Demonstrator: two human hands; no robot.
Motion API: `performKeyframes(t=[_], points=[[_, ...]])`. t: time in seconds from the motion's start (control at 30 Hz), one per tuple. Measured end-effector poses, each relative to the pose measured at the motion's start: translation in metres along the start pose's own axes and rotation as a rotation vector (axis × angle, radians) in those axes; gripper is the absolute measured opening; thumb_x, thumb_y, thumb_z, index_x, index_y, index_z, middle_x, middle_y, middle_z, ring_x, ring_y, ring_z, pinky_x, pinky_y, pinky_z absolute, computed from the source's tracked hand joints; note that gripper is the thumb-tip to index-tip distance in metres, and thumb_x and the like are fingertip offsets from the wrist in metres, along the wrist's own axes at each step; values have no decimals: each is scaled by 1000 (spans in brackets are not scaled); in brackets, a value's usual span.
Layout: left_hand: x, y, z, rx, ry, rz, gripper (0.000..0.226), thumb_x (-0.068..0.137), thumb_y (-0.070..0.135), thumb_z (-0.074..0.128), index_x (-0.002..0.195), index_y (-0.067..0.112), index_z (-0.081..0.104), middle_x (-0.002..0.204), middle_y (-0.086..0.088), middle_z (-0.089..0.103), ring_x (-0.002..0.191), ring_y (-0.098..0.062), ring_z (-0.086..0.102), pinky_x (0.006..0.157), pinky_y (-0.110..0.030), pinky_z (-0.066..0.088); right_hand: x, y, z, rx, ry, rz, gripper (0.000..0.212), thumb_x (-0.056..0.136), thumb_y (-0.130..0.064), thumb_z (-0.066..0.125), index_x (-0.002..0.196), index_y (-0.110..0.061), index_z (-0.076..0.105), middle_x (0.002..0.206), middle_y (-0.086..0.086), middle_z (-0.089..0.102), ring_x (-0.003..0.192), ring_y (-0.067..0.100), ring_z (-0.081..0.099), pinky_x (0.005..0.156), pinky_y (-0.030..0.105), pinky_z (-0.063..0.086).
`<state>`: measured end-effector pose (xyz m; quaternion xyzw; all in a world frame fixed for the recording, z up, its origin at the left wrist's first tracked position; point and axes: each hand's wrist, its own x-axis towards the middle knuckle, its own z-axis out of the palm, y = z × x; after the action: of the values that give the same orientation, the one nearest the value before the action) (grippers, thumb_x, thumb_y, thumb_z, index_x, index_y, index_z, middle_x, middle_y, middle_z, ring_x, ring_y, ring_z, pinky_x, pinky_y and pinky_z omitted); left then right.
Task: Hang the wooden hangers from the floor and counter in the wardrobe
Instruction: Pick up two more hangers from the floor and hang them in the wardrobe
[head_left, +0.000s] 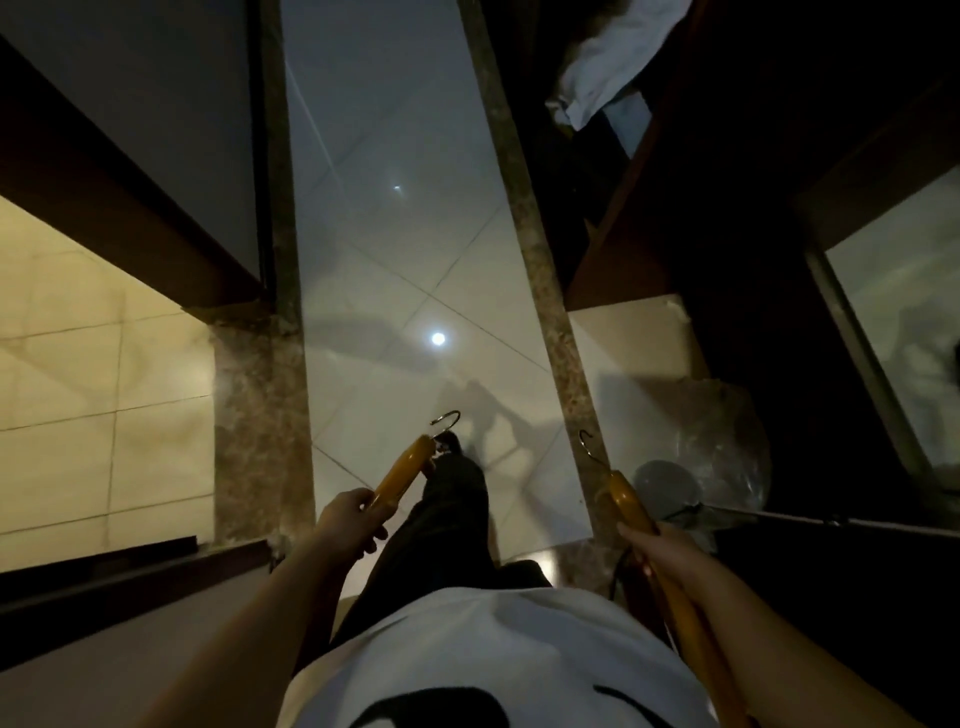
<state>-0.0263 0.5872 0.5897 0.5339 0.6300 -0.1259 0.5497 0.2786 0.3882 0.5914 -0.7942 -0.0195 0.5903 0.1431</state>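
Head view, looking straight down: at 7 o'clock the left hand (349, 521) curls its fingers around one arm of a honey-coloured wooden hanger with a metal hook (402, 475). The hook points toward 12 above the glossy white tiled floor (395, 249). At 5 o'clock the right hand (667, 553) grips a second honey-coloured wooden hanger (626, 499), its hook likewise toward 12. A crumpled white cloth (602, 78) shows at 1 o'clock, and a clear plastic bag (727, 441) lies at 4 o'clock.
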Motion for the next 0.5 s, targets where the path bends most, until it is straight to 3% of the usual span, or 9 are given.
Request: performKeyframes(t=[0.07, 0.1, 0.2, 0.5], points=[[17, 9, -28, -55, 16, -38, 23, 90, 22, 57, 103, 3, 55, 70, -11, 62, 60, -23, 55, 57, -31, 45, 9, -51, 5, -23, -8, -28, 44, 90, -30, 57, 125, -4, 50, 116, 24, 59, 103, 39, 60, 86, 43, 50], [23, 14, -41, -70, 26, -58, 22, 90, 23, 57, 103, 4, 54, 72, -12, 62, 63, -23, 56, 59, -33, 46, 12, -77, 8, -47, -13, -47, 44, 89, -30, 58, 124, -5, 49, 115, 26, 59, 99, 37, 61, 81, 42, 51], [42, 27, -82, -64, 66, -112, 18, 91, 24, 56, 100, 10, 52, 78, -12, 63, 65, -21, 57, 58, -30, 47, 22, -153, 17, -103, -20, -139, 47, 85, -36, 62, 122, -9, 51, 97, 18, 63, 88, 30, 63, 65, 30, 49], [101, 72, -180, -95, 184, -195, 31, 93, 25, 52, 111, -1, 54, 76, -12, 61, 60, -20, 56, 51, -26, 45, 41, -343, 23, -254, -65, -410, 34, 88, -34, 58, 116, -16, 49, 84, 4, 56, 76, 17, 54, 61, 23, 44]])
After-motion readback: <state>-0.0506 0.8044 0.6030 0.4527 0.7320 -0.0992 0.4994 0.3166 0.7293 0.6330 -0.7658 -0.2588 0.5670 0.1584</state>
